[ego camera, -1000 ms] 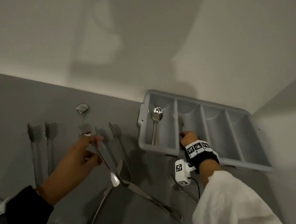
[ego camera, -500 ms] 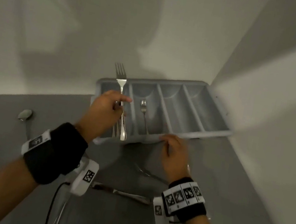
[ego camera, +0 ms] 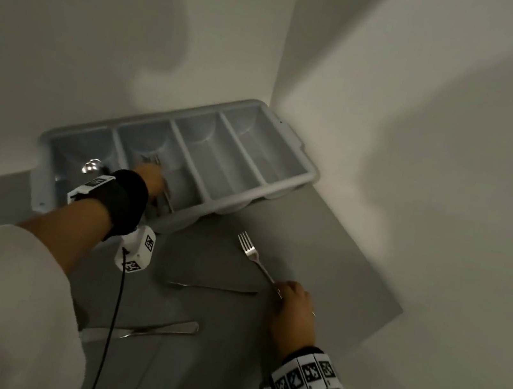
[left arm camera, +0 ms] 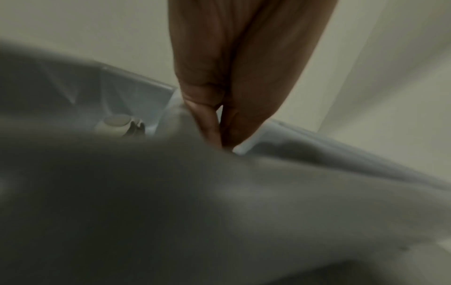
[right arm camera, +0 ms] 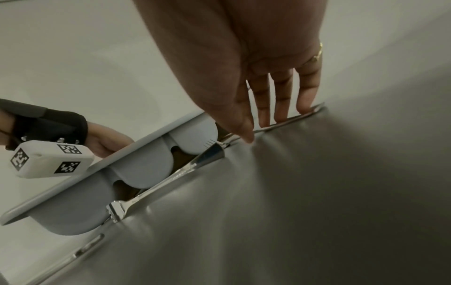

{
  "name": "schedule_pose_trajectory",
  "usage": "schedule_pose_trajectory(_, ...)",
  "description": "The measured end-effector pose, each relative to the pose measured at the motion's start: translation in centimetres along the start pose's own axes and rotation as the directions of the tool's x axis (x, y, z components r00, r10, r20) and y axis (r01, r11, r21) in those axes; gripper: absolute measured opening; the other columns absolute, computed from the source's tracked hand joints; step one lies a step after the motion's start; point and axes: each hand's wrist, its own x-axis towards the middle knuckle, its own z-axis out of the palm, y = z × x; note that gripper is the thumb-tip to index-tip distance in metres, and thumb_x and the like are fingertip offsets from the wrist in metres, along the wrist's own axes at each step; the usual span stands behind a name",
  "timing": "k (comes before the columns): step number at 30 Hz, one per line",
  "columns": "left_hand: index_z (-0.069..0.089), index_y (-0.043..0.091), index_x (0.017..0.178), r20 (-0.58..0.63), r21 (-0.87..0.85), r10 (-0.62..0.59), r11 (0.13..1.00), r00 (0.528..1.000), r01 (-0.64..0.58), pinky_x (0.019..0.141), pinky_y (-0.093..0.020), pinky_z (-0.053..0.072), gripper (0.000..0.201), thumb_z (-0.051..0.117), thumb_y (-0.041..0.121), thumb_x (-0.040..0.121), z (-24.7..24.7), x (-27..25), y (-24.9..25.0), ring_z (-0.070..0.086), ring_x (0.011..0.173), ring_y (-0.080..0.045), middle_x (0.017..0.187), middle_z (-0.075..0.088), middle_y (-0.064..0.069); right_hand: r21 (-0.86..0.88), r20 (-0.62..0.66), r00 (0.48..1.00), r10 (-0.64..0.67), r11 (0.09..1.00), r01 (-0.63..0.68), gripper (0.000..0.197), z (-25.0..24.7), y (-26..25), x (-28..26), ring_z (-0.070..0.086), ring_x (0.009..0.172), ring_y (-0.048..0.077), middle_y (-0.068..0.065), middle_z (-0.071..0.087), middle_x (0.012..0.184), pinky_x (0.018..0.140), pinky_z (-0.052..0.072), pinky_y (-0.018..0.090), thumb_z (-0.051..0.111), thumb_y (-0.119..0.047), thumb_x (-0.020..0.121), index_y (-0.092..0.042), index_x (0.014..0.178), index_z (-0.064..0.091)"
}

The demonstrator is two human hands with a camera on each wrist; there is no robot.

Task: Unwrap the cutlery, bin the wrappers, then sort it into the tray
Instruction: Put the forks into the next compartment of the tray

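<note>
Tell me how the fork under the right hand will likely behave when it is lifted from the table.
The fork looks like polished metal, so probably stiff and somewhat slippery. It lies flat on the smooth table, so the right hand, fingertips at its handle, may need to tip it up. Unlikely to roll.

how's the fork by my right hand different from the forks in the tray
The fork by your right hand lies on the grey countertop, outside the tray; the forks in the tray sit in its second compartment from the left. The loose fork shows whole, tines pointing toward the tray; the tray forks are partly hidden under your left hand. Your right fingers touch the loose fork's handle. All look like plain silver metal.
</note>
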Motion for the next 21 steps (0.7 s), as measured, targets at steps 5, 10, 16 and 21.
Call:
schedule_pose_trajectory(5,0.057,-0.011,0.11,0.067,-0.085,0.024,0.996,0.997,-0.019,0.098,-0.038,0.04,0.028,0.048,0.007,0.09,1.4,0.2,1.1,0.053,0.114,-0.036,0.122,0.057,-0.026,0.022,0.066,0.995,0.081,0.996,-0.082,0.025,-0.3,-1.0,0.3,0.052,0.108,0.029,0.01,0.058,0.112,0.092,0.045,0.037,0.049,-0.014,0.085,-0.019,0.108,0.058)
schedule_pose_trajectory(10,0.06,-0.008,0.109,-0.077,-0.343,0.046,0.937,0.996,-0.069,0.097,-0.037,0.041,0.029,0.051,0.011,0.089,1.8,-1.2,0.5,0.055,0.113,-0.035,0.121,0.06,-0.025,-0.094,0.137,0.98,0.145,0.987,-0.132,0.019,-0.4,-1.7,1.5,0.058,0.102,0.034,0.016,0.063,0.109,0.089,0.05,0.039,0.053,-0.013,0.084,-0.007,0.099,0.062)
schedule_pose_trajectory(16,0.062,0.012,0.11,-0.372,-0.62,0.159,0.69,0.914,-0.372,0.074,-0.002,0.042,0.029,0.057,0.0,0.085,1.8,-10.0,-3.3,0.062,0.086,0.011,0.101,0.063,-0.005,0.112,0.038,0.998,0.042,0.993,-0.046,0.014,-1.0,-3.3,1.1,0.06,0.076,0.032,0.009,0.055,0.072,0.062,0.039,0.026,0.058,-0.004,0.075,-0.012,0.068,0.048)
schedule_pose_trajectory(21,0.066,0.032,0.095,-0.342,-0.709,-0.017,0.66,0.939,-0.246,0.074,0.002,0.043,0.023,0.058,0.012,0.087,5.4,-18.0,-11.5,0.057,0.077,0.022,0.08,0.066,0.031,0.232,-0.057,0.988,-0.145,0.96,0.155,0.014,-3.9,-7.7,-0.1,0.054,0.052,0.005,0.01,0.059,0.058,0.051,0.039,0.013,0.068,0.001,0.071,-0.005,0.064,0.057)
